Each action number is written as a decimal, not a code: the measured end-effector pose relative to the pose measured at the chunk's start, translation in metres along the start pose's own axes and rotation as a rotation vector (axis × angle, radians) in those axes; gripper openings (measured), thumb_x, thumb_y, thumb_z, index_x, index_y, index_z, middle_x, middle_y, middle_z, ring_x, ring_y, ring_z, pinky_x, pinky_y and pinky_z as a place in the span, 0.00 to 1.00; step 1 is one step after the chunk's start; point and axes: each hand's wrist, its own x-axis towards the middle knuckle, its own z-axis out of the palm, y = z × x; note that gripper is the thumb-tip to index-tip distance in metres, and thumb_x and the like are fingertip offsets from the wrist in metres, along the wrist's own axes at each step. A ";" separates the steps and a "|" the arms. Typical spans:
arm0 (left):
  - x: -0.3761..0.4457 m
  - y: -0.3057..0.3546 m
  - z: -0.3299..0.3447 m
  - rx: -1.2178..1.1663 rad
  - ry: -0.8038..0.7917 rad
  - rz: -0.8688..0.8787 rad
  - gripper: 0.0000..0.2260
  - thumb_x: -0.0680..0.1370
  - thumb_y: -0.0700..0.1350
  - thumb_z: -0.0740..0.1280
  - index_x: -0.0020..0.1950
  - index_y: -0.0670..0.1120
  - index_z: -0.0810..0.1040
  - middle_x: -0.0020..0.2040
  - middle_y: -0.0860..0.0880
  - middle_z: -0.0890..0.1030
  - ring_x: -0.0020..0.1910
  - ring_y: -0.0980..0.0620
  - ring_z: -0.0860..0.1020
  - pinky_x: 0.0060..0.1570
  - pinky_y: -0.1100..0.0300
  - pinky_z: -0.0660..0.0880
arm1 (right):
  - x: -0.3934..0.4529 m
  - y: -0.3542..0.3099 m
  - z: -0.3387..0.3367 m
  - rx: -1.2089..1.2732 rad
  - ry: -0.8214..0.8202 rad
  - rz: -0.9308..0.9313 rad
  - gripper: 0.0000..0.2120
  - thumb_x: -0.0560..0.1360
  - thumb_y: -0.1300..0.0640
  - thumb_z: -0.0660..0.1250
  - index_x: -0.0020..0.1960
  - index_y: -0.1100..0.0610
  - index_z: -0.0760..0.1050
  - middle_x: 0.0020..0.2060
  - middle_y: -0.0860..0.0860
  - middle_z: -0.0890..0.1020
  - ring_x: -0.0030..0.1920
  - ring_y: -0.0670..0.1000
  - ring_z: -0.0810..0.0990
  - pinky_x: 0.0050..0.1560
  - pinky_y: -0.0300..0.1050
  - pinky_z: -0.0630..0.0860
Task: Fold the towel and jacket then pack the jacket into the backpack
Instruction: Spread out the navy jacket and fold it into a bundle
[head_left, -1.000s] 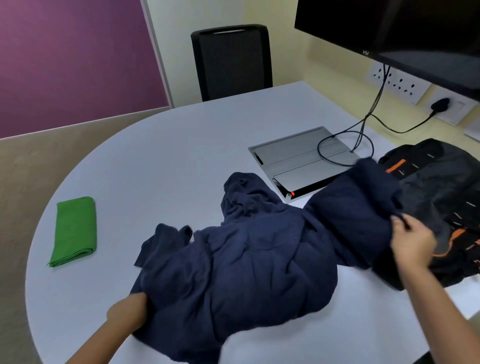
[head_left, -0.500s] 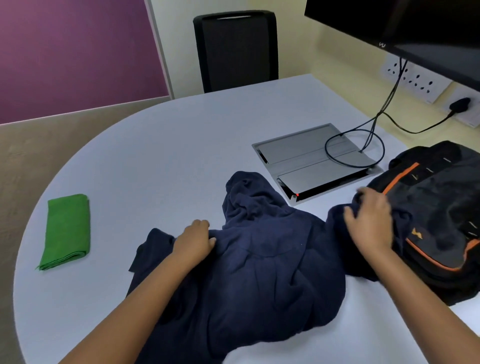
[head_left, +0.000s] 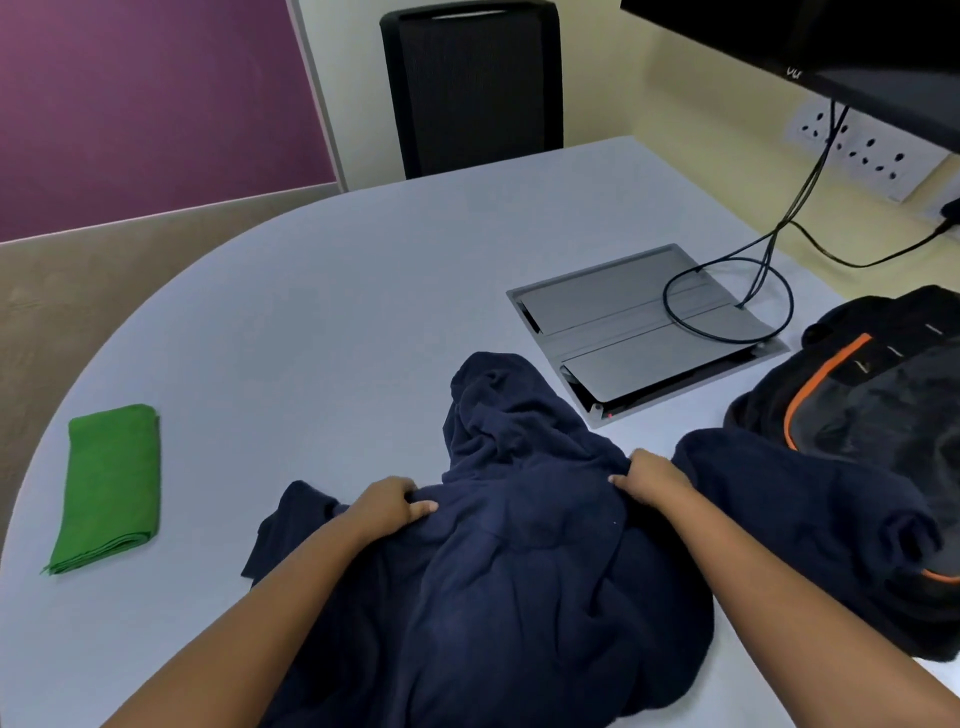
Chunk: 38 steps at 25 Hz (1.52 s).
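Observation:
A dark navy jacket (head_left: 519, 587) lies crumpled on the pale grey table (head_left: 322, 322) in front of me, its hood pointing away. My left hand (head_left: 387, 504) grips the cloth at the left shoulder. At the right shoulder my right hand (head_left: 652, 478) pinches the cloth, fingers curled into it. One sleeve (head_left: 810, 499) is draped to the right, against the black backpack (head_left: 872, 405) with orange trim. A folded green towel (head_left: 111, 483) lies at the table's left edge, apart from the jacket.
A grey cable box lid (head_left: 639, 322) is set into the table behind the jacket, with black cables (head_left: 769, 260) running up to wall sockets. A black chair (head_left: 472, 83) stands at the far side. A dark screen (head_left: 831, 36) hangs at top right.
My right hand left the sleeve by the backpack and moved left to the jacket's right shoulder. My left hand shifted right along the shoulder line. The sleeve now lies on the table.

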 end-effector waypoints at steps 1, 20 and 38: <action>-0.006 0.000 -0.007 -0.029 0.046 0.037 0.13 0.78 0.53 0.63 0.54 0.44 0.77 0.50 0.47 0.79 0.51 0.48 0.77 0.44 0.62 0.67 | -0.005 0.005 -0.003 0.020 0.014 -0.024 0.19 0.77 0.46 0.62 0.61 0.57 0.71 0.59 0.55 0.77 0.58 0.56 0.76 0.49 0.46 0.72; -0.190 0.109 -0.284 -0.553 1.080 0.677 0.02 0.75 0.43 0.68 0.46 0.46 0.80 0.31 0.60 0.78 0.33 0.66 0.73 0.40 0.65 0.71 | -0.190 -0.039 -0.295 0.974 0.835 -0.770 0.08 0.74 0.49 0.68 0.36 0.48 0.74 0.35 0.48 0.77 0.40 0.47 0.78 0.46 0.50 0.79; -0.282 0.077 -0.325 -0.360 1.061 0.745 0.01 0.72 0.53 0.70 0.41 0.60 0.80 0.34 0.63 0.81 0.34 0.65 0.76 0.41 0.65 0.75 | -0.314 -0.040 -0.303 0.886 1.329 -0.984 0.01 0.75 0.53 0.68 0.44 0.48 0.77 0.33 0.46 0.80 0.31 0.41 0.79 0.34 0.30 0.75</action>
